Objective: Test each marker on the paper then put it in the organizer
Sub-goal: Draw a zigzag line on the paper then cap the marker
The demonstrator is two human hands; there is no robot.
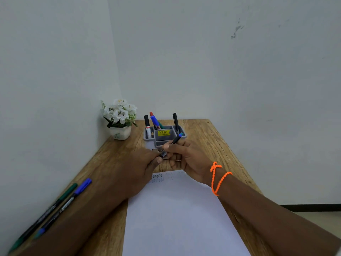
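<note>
Your path to the organizer (164, 134) lay open over bare table (212, 145). Upright markers (154, 121) crowded its rear compartments. The flower pot (120, 133) blocked the left corner.

I see a brown wood-grain counter (203, 133) under a white paper (177, 215) with dark scribbles at its far edge. The grey organizer (164, 137) carries a yellow label and holds black, red and blue markers. The marker in hand (170, 145) is black with a blue end. At near left lie a green marker (55, 204) and a blue-capped one (73, 194). White flowers (120, 111) (green leaves) sit in a white pot. An orange cord (218, 179) circles the right wrist.
</note>
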